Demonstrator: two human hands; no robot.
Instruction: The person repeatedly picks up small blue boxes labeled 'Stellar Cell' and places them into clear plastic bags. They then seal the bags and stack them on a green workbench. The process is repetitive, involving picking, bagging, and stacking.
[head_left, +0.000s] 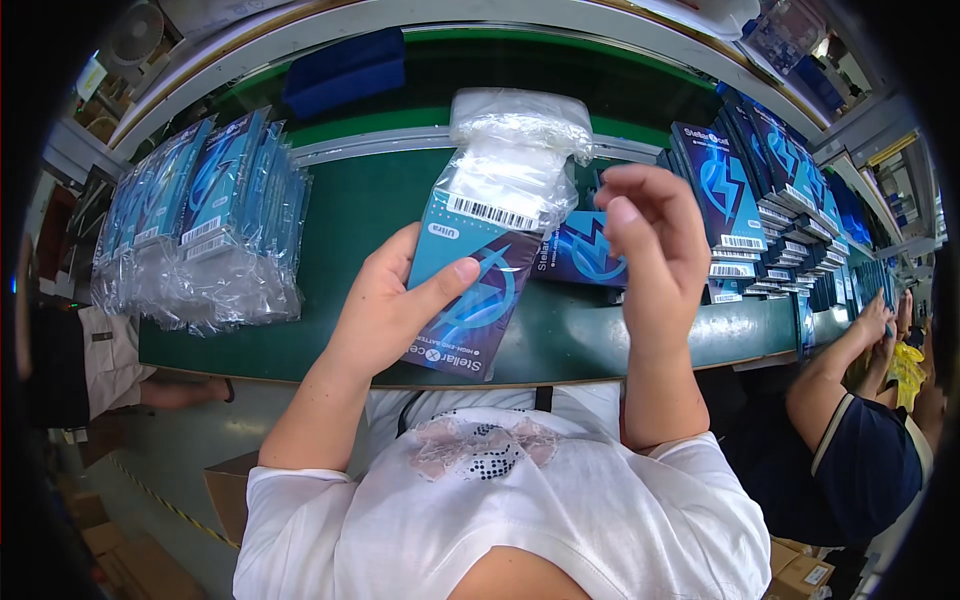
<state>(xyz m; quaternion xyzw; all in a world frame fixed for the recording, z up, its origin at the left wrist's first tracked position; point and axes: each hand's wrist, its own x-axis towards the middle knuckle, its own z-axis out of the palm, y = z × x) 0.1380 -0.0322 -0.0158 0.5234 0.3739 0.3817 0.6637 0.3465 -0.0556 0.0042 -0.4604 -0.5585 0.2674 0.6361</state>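
My left hand [400, 295] grips a flat blue and purple battery box [470, 285], thumb across its printed face and fingers beneath. The box is tilted over the table's near edge. Shiny clear film shows along its sides and far end; how much of the box it covers I cannot tell. Just beyond lies a stack of clear plastic bags [520, 130]. To the right my right hand [655, 235] is raised, fingers loosely curled and thumb apart, with nothing visible in it. Behind that hand, another battery box [585, 250] lies on the table, partly covered.
Bagged boxes [205, 220] stand in rows on the left of the green table [350, 210]. Stacks of unbagged boxes [720, 190] rise at the right. A blue bin [345, 72] sits behind the table's metal rail. A co-worker's arm [840, 360] reaches in at far right.
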